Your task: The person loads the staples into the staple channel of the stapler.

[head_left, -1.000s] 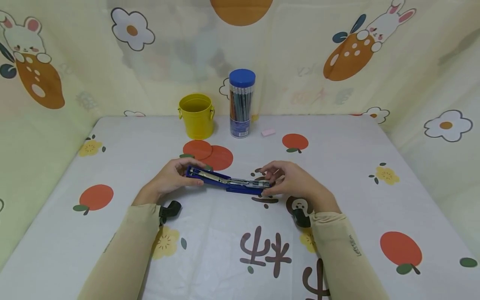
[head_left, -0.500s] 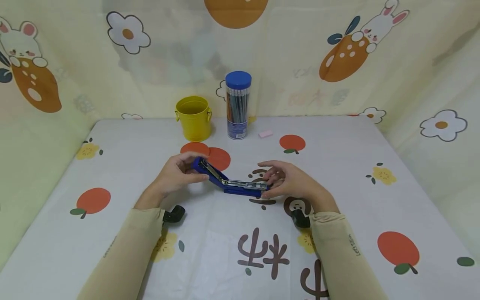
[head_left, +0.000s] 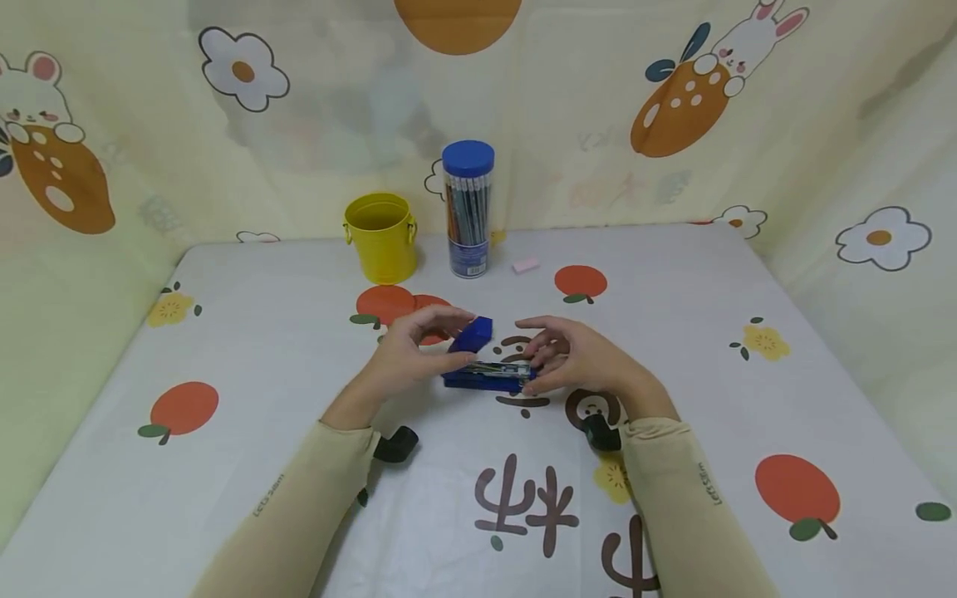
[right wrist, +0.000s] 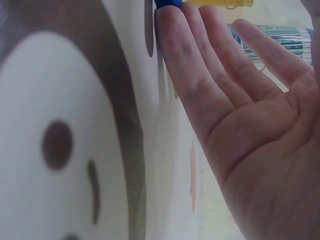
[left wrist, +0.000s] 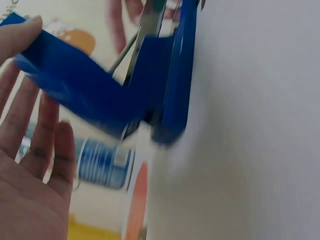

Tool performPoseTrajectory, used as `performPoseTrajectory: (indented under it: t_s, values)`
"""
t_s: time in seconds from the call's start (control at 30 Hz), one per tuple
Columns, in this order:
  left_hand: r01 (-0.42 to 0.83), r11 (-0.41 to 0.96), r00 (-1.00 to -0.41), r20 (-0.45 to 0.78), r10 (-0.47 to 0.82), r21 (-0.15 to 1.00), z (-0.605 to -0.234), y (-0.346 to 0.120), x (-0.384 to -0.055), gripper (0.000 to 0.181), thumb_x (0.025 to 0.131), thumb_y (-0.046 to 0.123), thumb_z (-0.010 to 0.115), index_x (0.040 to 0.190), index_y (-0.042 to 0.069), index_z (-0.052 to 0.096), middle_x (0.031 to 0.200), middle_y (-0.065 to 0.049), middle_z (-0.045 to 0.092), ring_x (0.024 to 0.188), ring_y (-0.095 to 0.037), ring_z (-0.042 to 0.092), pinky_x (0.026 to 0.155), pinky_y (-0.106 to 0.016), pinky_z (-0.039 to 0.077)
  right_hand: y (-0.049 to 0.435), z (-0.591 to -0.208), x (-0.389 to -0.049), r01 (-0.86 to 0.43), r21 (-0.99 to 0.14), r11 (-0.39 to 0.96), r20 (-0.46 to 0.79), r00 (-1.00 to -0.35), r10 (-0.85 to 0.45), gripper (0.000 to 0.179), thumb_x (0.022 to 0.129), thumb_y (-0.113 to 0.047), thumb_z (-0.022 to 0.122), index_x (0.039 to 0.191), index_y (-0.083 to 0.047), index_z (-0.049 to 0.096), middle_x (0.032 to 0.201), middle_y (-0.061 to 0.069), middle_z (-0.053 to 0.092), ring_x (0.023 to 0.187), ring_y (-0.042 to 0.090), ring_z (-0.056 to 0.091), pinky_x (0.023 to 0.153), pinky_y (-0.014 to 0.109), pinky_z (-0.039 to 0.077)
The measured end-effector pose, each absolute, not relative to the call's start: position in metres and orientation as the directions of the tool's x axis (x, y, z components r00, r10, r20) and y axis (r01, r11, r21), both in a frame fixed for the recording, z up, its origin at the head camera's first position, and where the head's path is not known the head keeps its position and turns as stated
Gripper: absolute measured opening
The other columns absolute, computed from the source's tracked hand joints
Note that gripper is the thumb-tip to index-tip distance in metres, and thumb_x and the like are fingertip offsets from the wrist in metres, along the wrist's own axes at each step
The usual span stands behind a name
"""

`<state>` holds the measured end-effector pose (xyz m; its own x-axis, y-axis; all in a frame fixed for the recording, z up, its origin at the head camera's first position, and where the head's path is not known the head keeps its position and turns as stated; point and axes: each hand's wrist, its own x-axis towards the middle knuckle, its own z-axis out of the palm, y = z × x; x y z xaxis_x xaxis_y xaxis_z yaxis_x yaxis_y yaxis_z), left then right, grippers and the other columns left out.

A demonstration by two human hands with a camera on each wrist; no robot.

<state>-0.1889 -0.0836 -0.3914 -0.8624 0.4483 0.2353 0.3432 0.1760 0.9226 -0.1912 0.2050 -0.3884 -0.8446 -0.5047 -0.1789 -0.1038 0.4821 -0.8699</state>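
Note:
A blue stapler [head_left: 482, 383] lies on the table with its top arm swung up from the base, the metal staple track showing. My left hand [head_left: 419, 347] pinches the raised arm near its end, thumb on the near side. In the left wrist view that blue arm [left wrist: 75, 80] slants up from its hinge, and the left hand [left wrist: 35, 165] has its other fingers behind it. At the base's right end, my right hand [head_left: 583, 359] holds the stapler between thumb and fingers. Only a blue corner of the stapler [right wrist: 167, 3] appears in the right wrist view.
A yellow bucket [head_left: 380, 245] stands at the back of the table, left of a clear tub of pencils [head_left: 468, 212] with a blue lid. A pink eraser [head_left: 526, 265] lies right of the tub. Behind them hangs a printed curtain [head_left: 568, 108].
My left hand has moved right and swung the stapler's top arm from nearly flat up over the base. The right hand has stayed at the base's end.

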Motion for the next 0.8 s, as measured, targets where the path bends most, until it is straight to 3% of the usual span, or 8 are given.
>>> performPoseTrajectory:
  t_s: [0.17,0.4,0.63,0.8]
  values:
    - [0.359,0.283,-0.843,0.179,0.507,0.89,-0.397,-0.06,-0.189,0.043,0.087,0.025,0.082,0.127,0.018,0.068,0.115,0.009,0.068,0.108,-0.014,0.059,0.096,-0.042,0.047,0.207,-0.386,-0.192,-0.083,-0.879,0.469,-0.193,-0.838,-0.51,0.095,0.072,-0.017,0.093,0.152,-0.013,0.042,0.121,0.011,0.06,0.108,0.026,0.066,0.091,0.041,0.054]
    - [0.334,0.3,-0.832,0.13,0.539,0.894,-0.402,-0.05,-0.188,0.042,0.085,0.024,0.084,0.125,0.022,0.069,0.114,0.011,0.068,0.106,-0.013,0.06,0.092,-0.034,0.051,0.211,-0.387,-0.193,-0.088,-0.891,0.445,-0.178,-0.835,-0.521,0.095,0.072,-0.015,0.093,0.152,-0.011,0.042,0.121,0.013,0.06,0.106,0.027,0.066,0.09,0.039,0.055]
    - [0.3,0.234,-0.832,0.134,0.539,0.925,-0.406,-0.052,-0.192,0.045,0.086,0.029,0.083,0.126,0.016,0.068,0.116,0.006,0.067,0.106,-0.019,0.059,0.09,-0.038,0.052,0.216,-0.387,-0.193,-0.092,-0.885,0.456,-0.178,-0.839,-0.514,0.092,0.074,-0.014,0.092,0.152,-0.009,0.042,0.122,0.014,0.06,0.11,0.03,0.065,0.092,0.042,0.053]
    - [0.285,0.246,-0.849,0.124,0.514,0.926,-0.409,-0.054,-0.19,0.036,0.088,0.03,0.08,0.122,0.02,0.072,0.114,0.007,0.067,0.106,-0.019,0.058,0.09,-0.038,0.052,0.216,-0.386,-0.193,-0.083,-0.891,0.446,-0.181,-0.837,-0.517,0.092,0.074,-0.015,0.092,0.152,-0.011,0.043,0.123,0.013,0.061,0.111,0.029,0.065,0.093,0.042,0.053]
